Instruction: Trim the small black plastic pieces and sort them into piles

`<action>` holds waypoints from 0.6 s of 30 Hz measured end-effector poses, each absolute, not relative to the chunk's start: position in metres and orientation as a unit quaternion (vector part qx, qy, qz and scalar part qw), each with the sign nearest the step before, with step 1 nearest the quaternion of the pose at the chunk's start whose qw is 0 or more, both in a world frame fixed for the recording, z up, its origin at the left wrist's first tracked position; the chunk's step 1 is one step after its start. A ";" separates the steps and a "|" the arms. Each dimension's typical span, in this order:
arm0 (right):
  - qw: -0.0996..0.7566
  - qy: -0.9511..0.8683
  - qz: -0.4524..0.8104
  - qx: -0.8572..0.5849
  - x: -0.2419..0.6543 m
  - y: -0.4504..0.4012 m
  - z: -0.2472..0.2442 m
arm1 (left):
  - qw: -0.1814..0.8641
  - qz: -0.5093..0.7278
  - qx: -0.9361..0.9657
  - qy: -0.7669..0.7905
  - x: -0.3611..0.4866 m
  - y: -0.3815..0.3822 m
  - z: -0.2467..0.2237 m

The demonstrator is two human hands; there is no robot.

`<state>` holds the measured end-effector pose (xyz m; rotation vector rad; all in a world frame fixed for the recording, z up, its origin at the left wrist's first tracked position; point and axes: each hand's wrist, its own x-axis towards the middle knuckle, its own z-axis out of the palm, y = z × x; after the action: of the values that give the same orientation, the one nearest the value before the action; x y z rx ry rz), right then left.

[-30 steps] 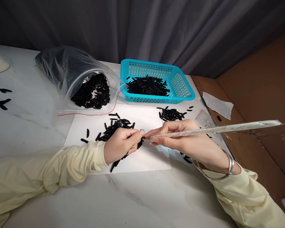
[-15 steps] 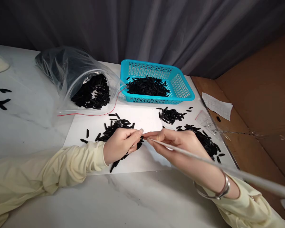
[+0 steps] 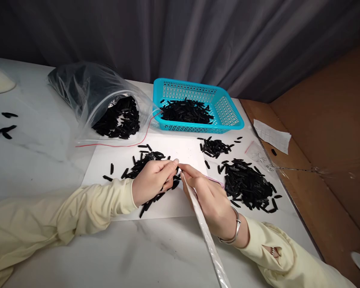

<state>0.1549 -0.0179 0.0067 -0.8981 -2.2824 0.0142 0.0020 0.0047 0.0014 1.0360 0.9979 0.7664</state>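
Two bare hands work over the near middle of a white, grey-veined tabletop (image 3: 102, 256). The left hand (image 3: 151, 179) is pinched, thumb against forefinger, on a small black piece (image 3: 177, 170) mostly hidden by the fingers. The right hand (image 3: 209, 200), with a silver bangle (image 3: 237, 228) at its wrist, grips a long white strip (image 3: 207, 236) near its far end; the strip slants to the near edge of view. Both sets of fingertips meet, or nearly meet, above a white sheet (image 3: 171, 212).

Slender black pieces (image 3: 144, 162) lie heaped on the sheet under and beyond the left hand. A larger heap (image 3: 247, 184) lies right of the right hand, a smaller heap (image 3: 216, 148) farther off. A pink-edged item (image 3: 215, 181) shows partly beside the right hand.

Far centre: a turquoise perforated basket (image 3: 240, 124) holding black pieces. Far left of it: a clear bag (image 3: 90, 88), on its side, mouth open, red line (image 3: 108, 145) along the lip, black pieces inside.

Far right: a white paper slip (image 3: 273, 136) bears faint print, too small to read, near a small clear bag (image 3: 256, 152).
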 end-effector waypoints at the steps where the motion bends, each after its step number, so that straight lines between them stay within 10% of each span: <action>1: 0.340 -0.875 -0.001 -0.345 0.155 -0.018 0.006 | 0.686 0.344 0.461 0.446 0.002 0.005 0.002; 10: 0.331 -0.842 -0.012 -0.426 0.166 0.003 0.011 | 0.681 0.344 0.474 0.440 0.002 0.002 -0.002; 18: 0.275 -0.637 0.472 -0.543 0.174 0.016 0.064 | 0.675 0.351 0.481 0.436 0.000 0.002 -0.004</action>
<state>0.1736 0.0164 0.0636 -1.4596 -1.7132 1.2690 -0.0003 0.0021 -0.0044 1.0814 0.9808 0.7893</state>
